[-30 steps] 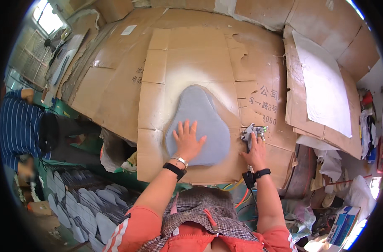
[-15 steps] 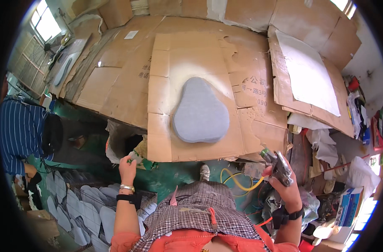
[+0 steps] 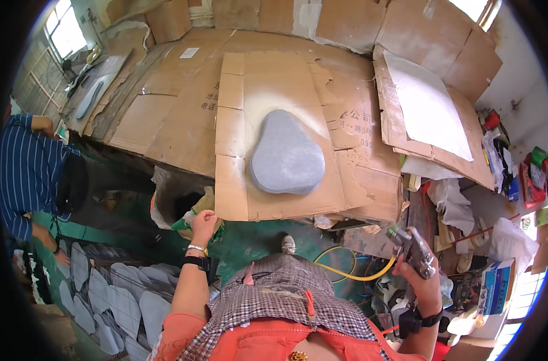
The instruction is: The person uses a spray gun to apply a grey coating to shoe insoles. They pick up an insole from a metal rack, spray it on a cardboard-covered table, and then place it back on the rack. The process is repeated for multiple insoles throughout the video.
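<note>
A grey pad (image 3: 287, 157), shaped like a rounded triangle, lies flat on a cardboard sheet (image 3: 230, 195) on the bench. Its middle has a paler patch, and whitish overspray marks the cardboard around it. My right hand (image 3: 419, 274) is closed round a metal spray gun (image 3: 415, 253), held off to the right of the bench with its green front end toward the bench. A yellow hose (image 3: 370, 278) runs to it. My left hand (image 3: 203, 225) is closed at the sheet's near left corner, beside a sack (image 3: 166, 195); what its fingers pinch, if anything, is hidden.
Several grey flat pieces (image 3: 114, 292) lie on a rack at lower left. A person in a striped shirt (image 3: 30, 165) stands there, one hand (image 3: 60, 259) near them. A white sheet on cardboard (image 3: 427, 102) lies at right. Bags and a blue box (image 3: 496, 287) crowd the right side.
My left hand has moved right to the sheet's near corner. The spray gun has shifted right and slightly lower. The other person's hand has reached toward the grey pieces.
</note>
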Tool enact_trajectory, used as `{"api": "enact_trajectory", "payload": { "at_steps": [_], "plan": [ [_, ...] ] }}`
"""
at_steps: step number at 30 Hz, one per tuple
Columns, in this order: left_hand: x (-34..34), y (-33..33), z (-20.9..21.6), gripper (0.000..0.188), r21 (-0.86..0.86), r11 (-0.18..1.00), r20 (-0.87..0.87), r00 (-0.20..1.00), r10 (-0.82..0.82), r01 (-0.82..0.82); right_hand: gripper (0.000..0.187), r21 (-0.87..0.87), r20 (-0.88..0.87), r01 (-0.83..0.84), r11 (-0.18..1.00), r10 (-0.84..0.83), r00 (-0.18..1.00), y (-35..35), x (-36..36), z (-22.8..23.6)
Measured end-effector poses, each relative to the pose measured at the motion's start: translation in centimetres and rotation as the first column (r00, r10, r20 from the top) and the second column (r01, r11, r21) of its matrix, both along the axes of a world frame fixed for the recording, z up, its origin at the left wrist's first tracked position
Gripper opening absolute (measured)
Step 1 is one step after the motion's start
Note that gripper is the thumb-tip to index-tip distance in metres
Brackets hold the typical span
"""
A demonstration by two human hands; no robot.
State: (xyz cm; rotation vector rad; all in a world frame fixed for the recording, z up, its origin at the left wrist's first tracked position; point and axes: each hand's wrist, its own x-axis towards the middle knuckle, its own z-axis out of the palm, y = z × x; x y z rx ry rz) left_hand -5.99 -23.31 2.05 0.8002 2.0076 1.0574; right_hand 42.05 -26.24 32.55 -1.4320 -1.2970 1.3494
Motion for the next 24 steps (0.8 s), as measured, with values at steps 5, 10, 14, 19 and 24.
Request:
{"api": "enact_trajectory", "payload": {
  "at_steps": [5,10,14,19,24],
  "plan": [
    [-1.2,-1.1,-1.9,0.022,0.023,0.999,0.007,0.999,0.044,-0.044,0.069,-0.068,-0.115,-0.212,0.975,0.203,0.972,-1.0,-1.6,0.2],
    [-1.0,-1.3,-1.6,0.024,0.034,0.999,-0.023,0.999,0.03,-0.029,0.069,0.079,-0.146,-0.126,0.989,0.136,0.98,1.1,-4.5,-0.8],
    [-1.0,-1.5,-1.2,0.023,0.035,0.998,-0.004,0.998,0.056,-0.056,0.067,0.147,-0.115,0.001,0.989,0.016,0.993,2.1,-4.5,-0.2],
    [-0.5,-0.9,0.8,0.022,0.075,0.994,0.025,0.997,0.079,-0.081,0.066,0.073,-0.018,0.004,0.997,-0.003,1.0,0.1,-1.3,0.2],
    [-0.2,2.9,-0.2,0.016,0.197,0.979,-0.135,0.99,-0.028,0.055,0.065,0.022,-0.077,-0.151,0.988,0.153,0.985,-0.2,-0.5,0.4]
  ]
}}
